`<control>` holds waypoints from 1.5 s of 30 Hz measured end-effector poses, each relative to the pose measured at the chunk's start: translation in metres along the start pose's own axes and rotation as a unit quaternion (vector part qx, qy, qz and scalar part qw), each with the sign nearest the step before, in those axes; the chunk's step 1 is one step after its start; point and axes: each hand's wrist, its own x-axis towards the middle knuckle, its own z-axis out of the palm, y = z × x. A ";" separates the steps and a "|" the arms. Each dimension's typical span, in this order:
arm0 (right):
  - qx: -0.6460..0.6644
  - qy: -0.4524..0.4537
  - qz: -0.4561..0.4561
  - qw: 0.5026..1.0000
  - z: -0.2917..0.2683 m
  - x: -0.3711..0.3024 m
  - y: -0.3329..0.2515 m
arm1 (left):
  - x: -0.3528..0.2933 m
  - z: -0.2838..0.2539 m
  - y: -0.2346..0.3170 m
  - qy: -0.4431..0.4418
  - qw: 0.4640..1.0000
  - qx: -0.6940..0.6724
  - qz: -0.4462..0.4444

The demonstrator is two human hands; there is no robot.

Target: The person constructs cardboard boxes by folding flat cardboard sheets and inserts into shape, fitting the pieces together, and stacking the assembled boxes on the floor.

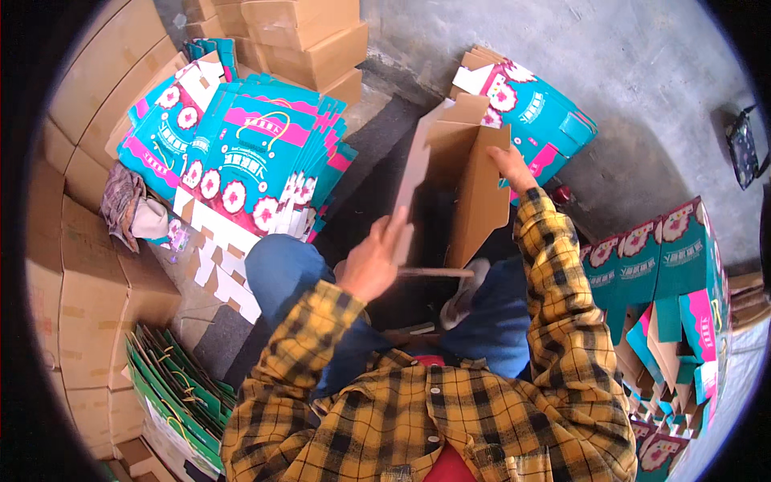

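Observation:
Between my knees a brown cardboard box point(479, 189) stands partly unfolded, its plain inner side showing and its flaps spread. My left hand point(375, 253) grips the near edge of its left panel. At the upper right edge of the box, my right hand point(512, 168) has its fingers over the right panel. Just beyond that hand lies a stack of flat teal and pink printed cartons point(540, 104). A larger pile of flat teal cartons point(249, 149) with yellow cord handles sits ahead of my left knee.
Brown boxes point(92, 281) are stacked along the left side, and more brown boxes point(301, 36) stand at the back. Green flat cartons point(173, 386) lean at lower left. Set-up teal boxes point(662, 257) stand on the right. A crumpled cloth point(124, 205) rests by the left pile. A dark patterned pouch point(743, 149) is at far right.

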 end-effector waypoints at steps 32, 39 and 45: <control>-0.138 0.085 -0.108 0.981 0.028 0.052 0.070 | 0.022 0.026 0.017 -0.077 0.994 0.029 0.068; -0.097 0.084 -0.085 0.988 0.032 0.048 0.067 | 0.015 0.027 0.013 -0.055 0.997 0.013 0.058; -0.128 0.061 -0.039 0.989 0.029 0.053 0.066 | 0.010 0.033 0.014 0.002 0.998 -0.030 0.047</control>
